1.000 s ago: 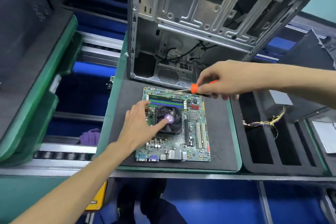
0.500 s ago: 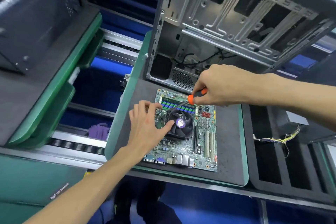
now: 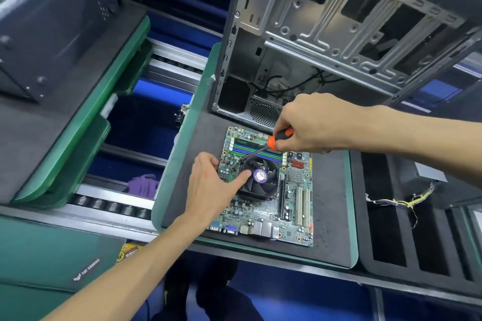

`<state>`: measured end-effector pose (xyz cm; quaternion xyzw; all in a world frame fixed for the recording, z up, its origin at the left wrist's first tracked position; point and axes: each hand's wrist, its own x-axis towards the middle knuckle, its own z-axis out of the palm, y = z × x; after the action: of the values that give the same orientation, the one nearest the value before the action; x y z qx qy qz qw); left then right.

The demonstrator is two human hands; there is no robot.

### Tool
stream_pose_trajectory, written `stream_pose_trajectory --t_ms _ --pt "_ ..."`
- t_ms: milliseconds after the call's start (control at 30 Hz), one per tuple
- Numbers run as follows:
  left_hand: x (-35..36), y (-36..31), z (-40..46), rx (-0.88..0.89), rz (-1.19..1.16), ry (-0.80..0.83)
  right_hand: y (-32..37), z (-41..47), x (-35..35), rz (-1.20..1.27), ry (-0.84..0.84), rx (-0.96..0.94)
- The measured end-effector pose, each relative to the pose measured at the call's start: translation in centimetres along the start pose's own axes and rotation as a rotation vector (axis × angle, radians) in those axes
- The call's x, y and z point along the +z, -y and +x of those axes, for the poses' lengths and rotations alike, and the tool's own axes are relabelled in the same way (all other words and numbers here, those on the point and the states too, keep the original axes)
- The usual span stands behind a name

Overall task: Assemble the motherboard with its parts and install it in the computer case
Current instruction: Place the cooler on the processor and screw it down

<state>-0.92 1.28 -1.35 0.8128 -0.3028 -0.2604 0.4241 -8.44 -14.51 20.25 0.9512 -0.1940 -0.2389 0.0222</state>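
A green motherboard [image 3: 294, 206] lies flat on a grey mat [image 3: 331, 190], in front of the open metal computer case [image 3: 326, 34]. A black CPU cooler fan [image 3: 263, 182] with a purple hub sticker sits on the board. My left hand [image 3: 211, 185] rests on the board's left side, and its thumb presses on the fan beside the hub. My right hand [image 3: 310, 125] grips an orange-and-black screwdriver [image 3: 280, 138]. The shaft slants down to the left, and its tip is at the cooler's far left corner. Blue and green RAM slots run along the board's far edge.
A black foam tray [image 3: 386, 216] with deep slots stands to the right, and a loose bundle of wires [image 3: 401, 202] lies over it. At far left another dark case [image 3: 52, 21] sits on a green-rimmed pallet. A roller conveyor [image 3: 112, 206] and a purple cloth [image 3: 144, 185] lie between the pallets.
The screwdriver was level above the RAM slots and now tilts down with its tip at the cooler's corner. My left hand stays on the fan. The view has moved closer.
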Motion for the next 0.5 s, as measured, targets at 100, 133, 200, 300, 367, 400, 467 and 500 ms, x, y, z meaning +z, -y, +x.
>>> stream_pose_trajectory --t_ms 100,133,200,300,367,400,467,500 --pt "-0.1 0.0 0.3 -0.107 0.061 0.058 0.3 0.3 -0.3 -0.17 -0.04 -0.095" --pt "-0.1 0.0 0.5 -0.13 0.076 0.08 0.5 0.5 -0.5 -0.249 -0.05 -0.139" --pt "-0.2 -0.1 0.7 -0.177 0.073 0.122 1.1 0.8 -0.8 -0.422 -0.058 -0.256" --pt "-0.5 -0.3 0.9 -0.232 0.066 0.166 2.2 1.3 -1.3 -0.656 -0.024 -0.461" --pt "-0.9 -0.5 1.2 -0.259 0.053 0.195 2.7 1.8 -1.7 -0.756 0.057 -0.518" --pt "-1.0 -0.5 1.3 -0.274 0.03 0.209 2.8 2.1 -1.9 -0.782 0.081 -0.534" --pt "-1.2 -0.6 1.5 -0.306 -0.027 0.235 3.1 2.7 -2.3 -0.789 0.093 -0.561" --pt "-1.2 -0.6 1.6 -0.318 -0.045 0.244 3.2 3.0 -2.2 -0.771 0.091 -0.561"
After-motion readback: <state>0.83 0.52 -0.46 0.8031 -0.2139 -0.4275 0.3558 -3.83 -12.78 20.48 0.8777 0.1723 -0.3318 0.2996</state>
